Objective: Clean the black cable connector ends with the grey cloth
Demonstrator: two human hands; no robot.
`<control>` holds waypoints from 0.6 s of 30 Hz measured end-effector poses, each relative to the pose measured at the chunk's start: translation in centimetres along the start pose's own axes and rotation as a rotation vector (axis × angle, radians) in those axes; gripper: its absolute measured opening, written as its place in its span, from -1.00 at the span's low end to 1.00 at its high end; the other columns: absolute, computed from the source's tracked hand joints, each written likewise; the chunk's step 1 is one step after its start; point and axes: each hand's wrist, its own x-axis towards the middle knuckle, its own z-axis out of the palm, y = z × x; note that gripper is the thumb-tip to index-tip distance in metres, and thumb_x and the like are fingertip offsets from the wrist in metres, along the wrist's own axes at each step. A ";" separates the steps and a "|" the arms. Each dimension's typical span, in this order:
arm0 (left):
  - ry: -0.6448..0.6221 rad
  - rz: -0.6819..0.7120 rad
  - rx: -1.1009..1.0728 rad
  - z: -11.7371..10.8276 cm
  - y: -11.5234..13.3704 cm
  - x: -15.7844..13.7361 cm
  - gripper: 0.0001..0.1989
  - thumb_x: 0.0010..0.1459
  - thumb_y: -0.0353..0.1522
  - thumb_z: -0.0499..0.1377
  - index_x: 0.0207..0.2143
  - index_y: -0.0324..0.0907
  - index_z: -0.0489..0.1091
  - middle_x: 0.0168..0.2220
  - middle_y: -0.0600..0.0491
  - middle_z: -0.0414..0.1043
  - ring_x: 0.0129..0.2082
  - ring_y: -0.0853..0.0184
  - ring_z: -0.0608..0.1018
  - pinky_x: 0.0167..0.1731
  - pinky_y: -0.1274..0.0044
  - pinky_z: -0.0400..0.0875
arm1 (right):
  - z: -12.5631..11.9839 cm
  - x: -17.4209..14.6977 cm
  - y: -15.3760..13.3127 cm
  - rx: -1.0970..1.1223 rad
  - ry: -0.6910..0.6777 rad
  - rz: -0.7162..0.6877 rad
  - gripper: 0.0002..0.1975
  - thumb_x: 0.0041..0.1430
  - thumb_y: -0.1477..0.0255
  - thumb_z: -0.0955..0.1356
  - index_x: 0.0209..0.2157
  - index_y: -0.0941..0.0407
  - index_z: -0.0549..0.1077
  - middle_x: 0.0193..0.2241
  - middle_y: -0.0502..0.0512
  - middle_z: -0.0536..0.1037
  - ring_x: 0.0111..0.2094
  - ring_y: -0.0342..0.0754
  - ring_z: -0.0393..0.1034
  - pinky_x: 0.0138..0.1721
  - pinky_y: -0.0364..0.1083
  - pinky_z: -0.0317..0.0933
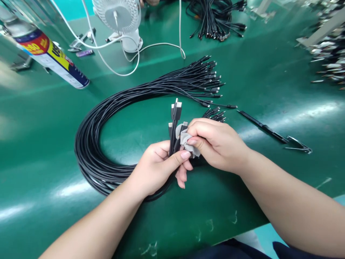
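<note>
My left hand [159, 163] is closed around several black cables [173, 138] near their ends. Their USB connectors [176, 108] with metal tips point up above the thumb. Pinched in the fingers of my right hand [219, 144] is a crumpled grey cloth [186, 139], which lies against one of the connectors. A large bundle of black cables [88, 144] curves in a U on the green table behind both hands. One set of its connector ends [210, 77] fans out at the upper right; other ends [215, 114] show just behind my right hand.
A spray can [54, 54] stands at the upper left, beside a small white fan [118, 18] with a looping white cord [161, 44]. Another cable bundle [212, 18] lies at the back. To the right are a black slim tool [262, 126] and a heap of connectors [330, 54].
</note>
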 end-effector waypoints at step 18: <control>-0.088 0.046 -0.239 -0.5 -0.2 0.1 -0.84 0.19 -0.34 0.26 -0.29 -0.31 0.47 -0.60 0.11 0.40 -0.71 0.55 0.30 -0.74 0.72 0.21 | -1.3 -0.1 -0.6 0.181 0.267 0.295 -0.75 0.35 0.31 0.25 -0.42 0.08 0.36 -0.50 0.05 0.40 -0.46 -0.06 0.29 -0.40 -0.06 0.18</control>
